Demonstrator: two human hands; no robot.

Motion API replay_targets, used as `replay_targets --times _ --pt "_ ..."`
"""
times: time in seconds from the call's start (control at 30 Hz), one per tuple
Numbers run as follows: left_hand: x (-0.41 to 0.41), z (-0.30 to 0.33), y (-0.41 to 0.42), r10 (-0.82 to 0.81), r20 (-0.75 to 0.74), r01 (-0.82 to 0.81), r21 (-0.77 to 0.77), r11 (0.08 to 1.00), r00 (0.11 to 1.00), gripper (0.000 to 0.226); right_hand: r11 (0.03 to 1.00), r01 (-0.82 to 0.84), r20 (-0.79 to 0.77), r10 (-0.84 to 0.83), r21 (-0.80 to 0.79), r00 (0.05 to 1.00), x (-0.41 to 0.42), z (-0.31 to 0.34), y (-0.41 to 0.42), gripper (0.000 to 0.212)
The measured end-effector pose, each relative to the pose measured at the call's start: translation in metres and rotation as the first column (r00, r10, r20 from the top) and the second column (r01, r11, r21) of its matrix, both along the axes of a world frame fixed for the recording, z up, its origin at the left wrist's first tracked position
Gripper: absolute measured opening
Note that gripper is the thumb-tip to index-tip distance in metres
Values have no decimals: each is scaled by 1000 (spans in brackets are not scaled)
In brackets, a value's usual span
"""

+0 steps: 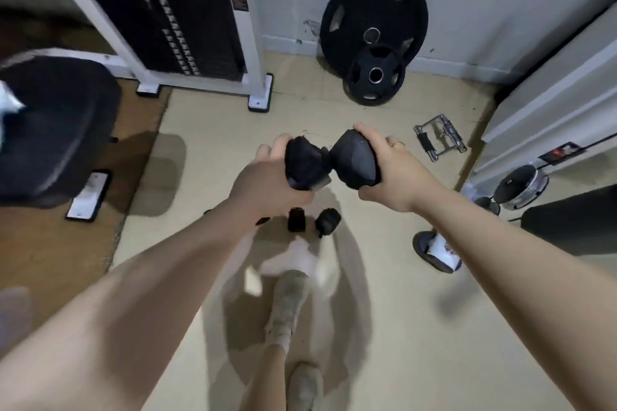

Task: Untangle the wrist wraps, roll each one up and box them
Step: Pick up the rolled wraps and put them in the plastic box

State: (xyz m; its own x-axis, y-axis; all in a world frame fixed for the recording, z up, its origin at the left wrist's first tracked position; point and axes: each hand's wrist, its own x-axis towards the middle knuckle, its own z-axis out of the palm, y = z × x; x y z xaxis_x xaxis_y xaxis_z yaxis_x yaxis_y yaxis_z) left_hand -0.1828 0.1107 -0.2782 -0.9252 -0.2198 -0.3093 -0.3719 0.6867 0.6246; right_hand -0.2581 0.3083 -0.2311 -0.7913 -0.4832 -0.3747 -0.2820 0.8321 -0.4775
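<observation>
Weight stack machine (160,10) at the floor's (384,310) far left; big plate (374,10) leaning on the far wall. Mid-air: my left hand (263,177) curled round one black wrist wrap (305,163), right hand (390,170) round another wrap (355,160), the two touching. Two rolled wraps (329,220) on the floor below.

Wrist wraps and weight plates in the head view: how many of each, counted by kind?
Wrist wraps held in the hands: 2 (left one, right one)
Rolled wraps on the floor: 2 ()
Weight plates against the wall: 2 (large, small)
Total: 6
</observation>
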Motion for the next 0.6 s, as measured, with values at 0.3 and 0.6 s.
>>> replay_targets --times 0.3,0.6 --pt "265 128 -152 347 -14 -345 -145 927 938 98 918 -374 -26 374 -133 927 184 129 -207 94" --pt "614 131 -309 607 147 -545 -315 777 781 91 748 -645 -23 650 -157 760 477 128 -397 94"
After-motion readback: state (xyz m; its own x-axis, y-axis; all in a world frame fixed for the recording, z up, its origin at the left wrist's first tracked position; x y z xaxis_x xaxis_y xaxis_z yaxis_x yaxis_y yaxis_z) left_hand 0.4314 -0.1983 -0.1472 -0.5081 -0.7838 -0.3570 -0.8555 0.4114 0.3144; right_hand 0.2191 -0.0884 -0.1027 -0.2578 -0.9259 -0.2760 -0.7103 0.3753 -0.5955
